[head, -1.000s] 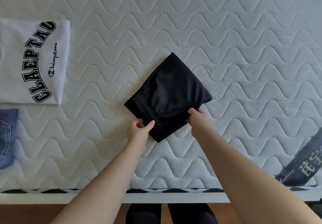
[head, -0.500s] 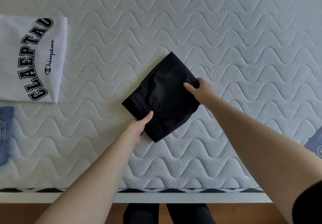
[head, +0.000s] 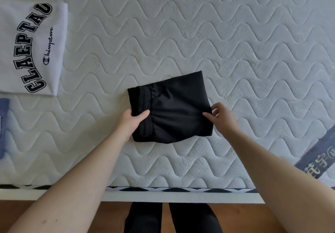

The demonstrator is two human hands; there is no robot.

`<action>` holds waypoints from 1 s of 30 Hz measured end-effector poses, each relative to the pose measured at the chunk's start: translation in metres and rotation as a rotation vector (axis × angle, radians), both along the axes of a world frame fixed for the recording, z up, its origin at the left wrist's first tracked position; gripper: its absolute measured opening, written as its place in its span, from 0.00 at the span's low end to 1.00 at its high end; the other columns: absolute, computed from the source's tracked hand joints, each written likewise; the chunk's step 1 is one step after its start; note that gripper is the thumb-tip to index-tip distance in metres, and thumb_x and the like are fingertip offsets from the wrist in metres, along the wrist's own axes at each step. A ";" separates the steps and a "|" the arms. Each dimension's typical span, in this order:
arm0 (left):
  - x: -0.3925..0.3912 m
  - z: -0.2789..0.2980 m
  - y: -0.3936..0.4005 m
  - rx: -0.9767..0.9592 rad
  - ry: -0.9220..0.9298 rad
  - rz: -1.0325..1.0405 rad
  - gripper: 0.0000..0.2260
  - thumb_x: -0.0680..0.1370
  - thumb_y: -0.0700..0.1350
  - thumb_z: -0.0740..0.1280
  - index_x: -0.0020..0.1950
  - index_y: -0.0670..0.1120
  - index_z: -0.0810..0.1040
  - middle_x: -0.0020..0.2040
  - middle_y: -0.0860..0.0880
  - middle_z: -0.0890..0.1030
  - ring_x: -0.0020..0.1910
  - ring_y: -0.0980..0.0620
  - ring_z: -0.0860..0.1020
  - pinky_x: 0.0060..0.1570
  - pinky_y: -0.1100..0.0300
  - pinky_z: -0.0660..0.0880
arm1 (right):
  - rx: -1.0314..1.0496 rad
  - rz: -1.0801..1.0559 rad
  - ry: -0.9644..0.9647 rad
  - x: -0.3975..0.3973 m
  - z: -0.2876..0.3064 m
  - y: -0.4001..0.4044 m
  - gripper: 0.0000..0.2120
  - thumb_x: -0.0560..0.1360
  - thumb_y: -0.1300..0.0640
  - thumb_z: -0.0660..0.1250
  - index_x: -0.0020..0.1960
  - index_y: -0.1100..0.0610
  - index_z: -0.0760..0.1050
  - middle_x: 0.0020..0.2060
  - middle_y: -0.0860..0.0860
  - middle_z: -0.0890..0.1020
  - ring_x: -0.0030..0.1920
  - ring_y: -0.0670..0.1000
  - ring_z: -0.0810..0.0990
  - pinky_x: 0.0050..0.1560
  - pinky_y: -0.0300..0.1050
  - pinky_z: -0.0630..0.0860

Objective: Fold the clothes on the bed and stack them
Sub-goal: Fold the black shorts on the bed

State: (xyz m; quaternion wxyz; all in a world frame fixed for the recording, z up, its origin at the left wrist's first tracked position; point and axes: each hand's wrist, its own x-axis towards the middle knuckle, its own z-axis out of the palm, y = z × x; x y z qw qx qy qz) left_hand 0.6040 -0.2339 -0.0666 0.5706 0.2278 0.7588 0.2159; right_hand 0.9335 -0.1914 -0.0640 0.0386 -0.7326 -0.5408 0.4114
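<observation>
Left hand [head: 131, 122] clamped on the waistband edge of the folded black shorts [head: 172, 111], thumb on top, fingers tucked under. Right hand [head: 220, 117] pinching the opposite edge, thumb over the cloth, fingers curled behind. Shorts lying flat and squared up near the front edge of the bed [head: 181, 33], between the two hands, elastic band facing left.

Out to the left: folded white T-shirt [head: 30, 49] with block lettering, well apart from the shorts. Below it, a sliver of blue denim [head: 3, 124] at the frame edge. Far right, a dark strip of printed fabric [head: 315, 158], partly cut off.

Looks like a carry to the stack coming. Risk here: slick, thin fabric, gripped only at two edges, so a lift could let the middle sag and the folds slide open. Uneven pull from one side could also skew the bundle.
</observation>
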 end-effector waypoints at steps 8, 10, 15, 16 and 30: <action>-0.006 0.002 0.006 -0.075 -0.145 -0.090 0.29 0.66 0.60 0.77 0.63 0.51 0.77 0.55 0.56 0.83 0.55 0.57 0.80 0.54 0.61 0.76 | -0.159 -0.156 0.255 -0.035 0.005 0.027 0.26 0.71 0.34 0.68 0.62 0.47 0.71 0.48 0.39 0.78 0.47 0.41 0.77 0.43 0.39 0.73; -0.007 0.005 0.007 -0.044 -0.149 -0.057 0.25 0.70 0.53 0.77 0.65 0.51 0.76 0.57 0.53 0.82 0.56 0.53 0.80 0.58 0.55 0.76 | -0.163 -0.118 0.270 -0.041 0.010 0.035 0.23 0.72 0.42 0.71 0.63 0.48 0.72 0.48 0.41 0.79 0.49 0.45 0.79 0.49 0.44 0.76; -0.018 0.053 0.009 0.108 -0.247 0.040 0.17 0.74 0.45 0.74 0.61 0.54 0.76 0.56 0.52 0.83 0.55 0.52 0.82 0.50 0.58 0.78 | -0.009 -0.153 0.400 -0.047 0.050 0.028 0.12 0.74 0.47 0.71 0.56 0.42 0.76 0.47 0.41 0.83 0.48 0.43 0.82 0.50 0.44 0.79; -0.022 0.069 0.006 0.130 -0.273 0.042 0.18 0.74 0.45 0.73 0.63 0.53 0.76 0.56 0.52 0.83 0.55 0.51 0.82 0.51 0.57 0.78 | 0.020 -0.168 0.427 -0.048 0.066 0.022 0.10 0.74 0.47 0.71 0.54 0.40 0.76 0.46 0.41 0.84 0.47 0.43 0.83 0.49 0.43 0.79; -0.098 0.292 -0.106 0.248 -0.521 0.029 0.18 0.75 0.48 0.72 0.65 0.50 0.78 0.62 0.46 0.81 0.60 0.46 0.80 0.50 0.58 0.80 | 0.197 -0.274 0.780 -0.109 0.301 -0.116 0.07 0.78 0.56 0.68 0.54 0.46 0.79 0.46 0.48 0.85 0.47 0.47 0.85 0.41 0.35 0.79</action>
